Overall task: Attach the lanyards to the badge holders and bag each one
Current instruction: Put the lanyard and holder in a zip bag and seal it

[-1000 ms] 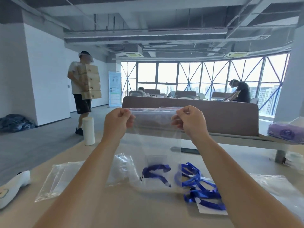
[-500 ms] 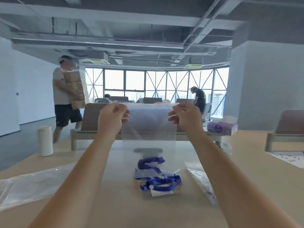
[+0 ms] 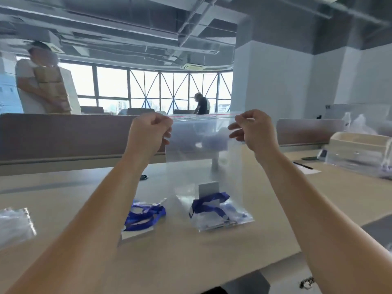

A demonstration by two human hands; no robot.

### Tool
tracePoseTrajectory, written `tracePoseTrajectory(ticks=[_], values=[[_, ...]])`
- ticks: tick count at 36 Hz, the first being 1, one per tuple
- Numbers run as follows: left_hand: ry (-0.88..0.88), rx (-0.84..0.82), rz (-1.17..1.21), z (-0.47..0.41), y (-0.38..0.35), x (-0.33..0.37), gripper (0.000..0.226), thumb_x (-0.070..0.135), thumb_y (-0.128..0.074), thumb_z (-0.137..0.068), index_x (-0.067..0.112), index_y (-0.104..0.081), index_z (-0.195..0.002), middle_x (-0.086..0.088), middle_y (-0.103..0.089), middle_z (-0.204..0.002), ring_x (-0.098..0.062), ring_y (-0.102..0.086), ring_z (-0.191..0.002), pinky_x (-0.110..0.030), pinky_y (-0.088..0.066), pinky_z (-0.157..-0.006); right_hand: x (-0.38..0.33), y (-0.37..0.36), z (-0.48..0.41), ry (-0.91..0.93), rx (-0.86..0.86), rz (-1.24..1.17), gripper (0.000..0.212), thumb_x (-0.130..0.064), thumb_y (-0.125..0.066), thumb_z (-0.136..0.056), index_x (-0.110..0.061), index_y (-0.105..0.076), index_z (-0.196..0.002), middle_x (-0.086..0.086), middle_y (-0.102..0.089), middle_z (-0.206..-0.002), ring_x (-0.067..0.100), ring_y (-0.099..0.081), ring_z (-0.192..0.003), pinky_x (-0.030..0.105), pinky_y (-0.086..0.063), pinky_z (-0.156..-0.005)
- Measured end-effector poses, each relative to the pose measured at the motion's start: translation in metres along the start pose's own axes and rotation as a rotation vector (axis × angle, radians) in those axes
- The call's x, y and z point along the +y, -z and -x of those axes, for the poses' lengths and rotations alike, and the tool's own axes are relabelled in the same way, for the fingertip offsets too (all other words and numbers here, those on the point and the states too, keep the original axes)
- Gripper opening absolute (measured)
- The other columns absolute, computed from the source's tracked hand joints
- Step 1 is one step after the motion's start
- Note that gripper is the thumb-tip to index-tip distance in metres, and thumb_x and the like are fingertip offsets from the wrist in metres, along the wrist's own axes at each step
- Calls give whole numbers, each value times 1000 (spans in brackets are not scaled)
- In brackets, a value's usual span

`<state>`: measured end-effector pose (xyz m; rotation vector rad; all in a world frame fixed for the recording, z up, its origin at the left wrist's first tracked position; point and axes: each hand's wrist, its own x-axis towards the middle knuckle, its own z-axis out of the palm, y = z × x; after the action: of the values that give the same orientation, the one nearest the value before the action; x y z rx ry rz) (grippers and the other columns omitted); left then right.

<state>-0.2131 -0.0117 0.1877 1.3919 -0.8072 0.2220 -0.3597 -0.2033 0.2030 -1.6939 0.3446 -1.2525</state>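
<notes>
I count one zip bag [image 3: 203,153], with one blue lanyard [image 3: 210,205] and one badge holder [image 3: 209,188] inside it. On the one table [image 3: 63,198] I make out one loose lanyard bundle [image 3: 144,216], its strands too tangled to count, one flat clear bag [image 3: 14,223] and one clear bin [image 3: 360,153]. Farther back are two others: a person on the left [image 3: 31,81] and a person by the windows [image 3: 202,105].

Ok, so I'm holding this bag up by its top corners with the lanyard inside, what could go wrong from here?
1. The left hand and right hand pinch only the corners of the bag; whether its zip strip is closed in the middle can't be told, so the blue lanyard might slip out if tipped.
2. Laid down leftward, the bag could cover the unbagged lanyard on the table.
</notes>
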Motion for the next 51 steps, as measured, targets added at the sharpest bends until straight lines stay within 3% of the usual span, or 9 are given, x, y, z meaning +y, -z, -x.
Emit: tracePoseTrajectory(ticks=[11,16,23,32,39,44,47,49,51], values=[[130,-62,-62,-29,-74,-56,13,6,-60,-87,-5,-65,-83,-9,-63,-61,-19,-59,-52,-29,-52,-51,71,15,-62,-101,34,232,8,-15,-58,-94,-7,-58,-93,3,-73,-69,13,-58,-39,24,-43,-44],[219,-37,-143,-42,-91,-114,14,7,-58,-87,-4,-64,-81,-10,-63,-61,-22,-62,-51,-39,-60,-62,139,-9,-87,-243,-25,206,8,-14,-60,-94,-6,-61,-91,6,-74,-75,17,-63,-48,40,-58,-64],[334,-29,-338,-56,-96,-184,19,21,-55,-95,14,-59,-78,-8,-72,-73,-18,-72,-66,-31,-53,-71,215,-45,-108,-396,-99,148,20,-5,-65,-90,-11,-60,-71,7,-65,-65,20,-68,-56,46,-59,-83],[449,-74,-424,-59,-100,-239,20,14,-51,-86,-1,-64,-88,-16,-72,-80,-33,-72,-81,-42,-57,-73,277,-75,-111,-529,-201,213,18,-4,-69,-83,-10,-66,-67,13,-64,-71,27,-65,-69,53,-57,-86],[501,-145,-555,-56,-103,-277,18,13,-48,-82,4,-62,-73,-17,-69,-75,-33,-65,-67,-42,-56,-71,304,-78,-103,-547,-318,294,3,-10,-65,-85,-10,-65,-88,15,-70,-98,24,-69,-87,40,-60,-82],[581,-165,-563,-53,-100,-288,19,7,-48,-75,3,-66,-79,-24,-69,-76,-24,-55,-63,-31,-44,-63,307,-78,-95,-586,-370,340,9,-13,-66,-87,-13,-59,-80,12,-65,-97,19,-64,-85,38,-59,-85],[582,-184,-603,-45,-101,-275,16,9,-51,-81,7,-47,-66,-14,-56,-67,-26,-48,-63,-29,-35,-57,304,-79,-91,-632,-393,366,16,-20,-70,-86,-10,-60,-93,16,-66,-100,24,-67,-92,43,-54,-94],[571,-201,-615,-42,-101,-268,25,11,-53,-89,15,-39,-69,-3,-47,-72,-26,-46,-72,-29,-33,-62,298,-80,-89,-618,-427,421,38,-27,-72,-84,-6,-59,-113,20,-66,-111,31,-67,-103,49,-53,-95],[545,-231,-638,-41,-97,-262,3,16,-53,-94,14,-55,-95,-4,-56,-100,-28,-52,-95,-28,-35,-76,290,-81,-87,-555,-471,494,48,-35,-68,-78,-6,-61,-116,19,-67,-114,34,-66,-105,50,-54,-92]])
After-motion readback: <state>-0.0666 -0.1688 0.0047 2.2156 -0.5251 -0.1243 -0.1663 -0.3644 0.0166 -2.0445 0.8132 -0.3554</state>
